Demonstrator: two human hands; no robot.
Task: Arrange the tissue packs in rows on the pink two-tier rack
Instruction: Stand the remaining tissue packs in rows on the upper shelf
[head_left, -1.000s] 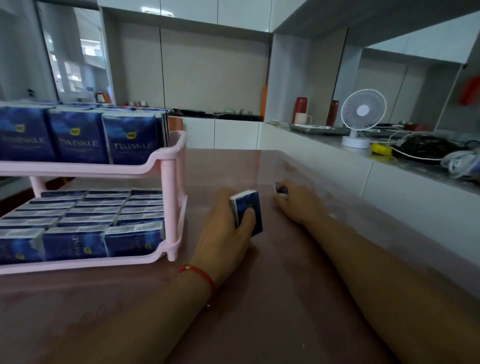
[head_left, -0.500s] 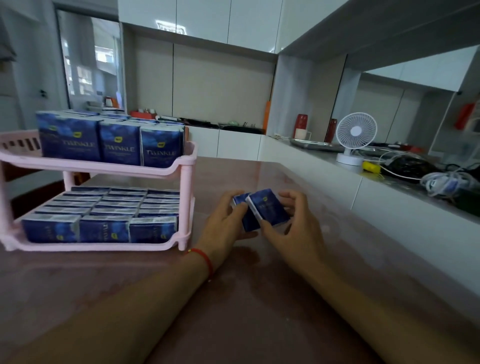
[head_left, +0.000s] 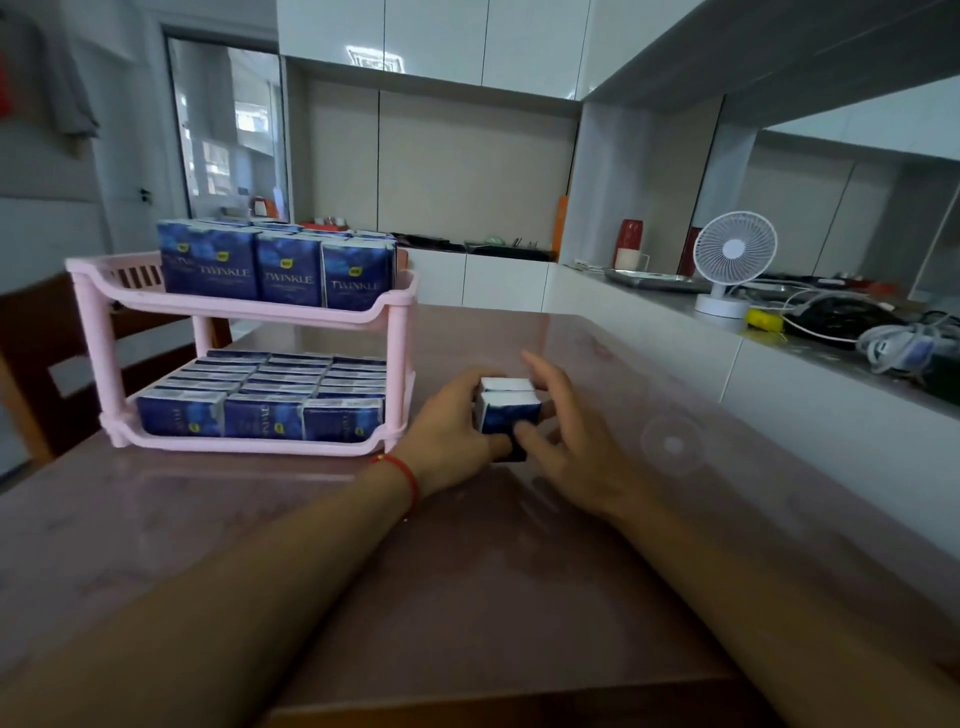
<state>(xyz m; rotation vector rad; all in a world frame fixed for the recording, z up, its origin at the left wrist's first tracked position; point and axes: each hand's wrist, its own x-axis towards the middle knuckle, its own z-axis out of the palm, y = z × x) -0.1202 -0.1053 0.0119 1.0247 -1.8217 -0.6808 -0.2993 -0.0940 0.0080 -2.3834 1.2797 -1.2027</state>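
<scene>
Two blue tissue packs (head_left: 506, 410) stand pressed together on the brown table, just right of the pink two-tier rack (head_left: 395, 332). My left hand (head_left: 447, 431) grips them from the left and my right hand (head_left: 566, 441) holds them from the right, thumb on the front face. The rack's top tier holds upright blue Twinkle packs (head_left: 291, 270) in rows. Its bottom tier is filled with rows of packs (head_left: 265, 400).
A white counter runs along the right with a small white fan (head_left: 732, 260), a yellow object (head_left: 763, 319), cables (head_left: 893, 343) and a metal tray (head_left: 654, 280). A wooden chair (head_left: 36, 364) stands left of the table.
My right hand brought a second pack against the one in my left hand, and both hands now hold the pair upright together. The view pulled back, showing the whole rack.
</scene>
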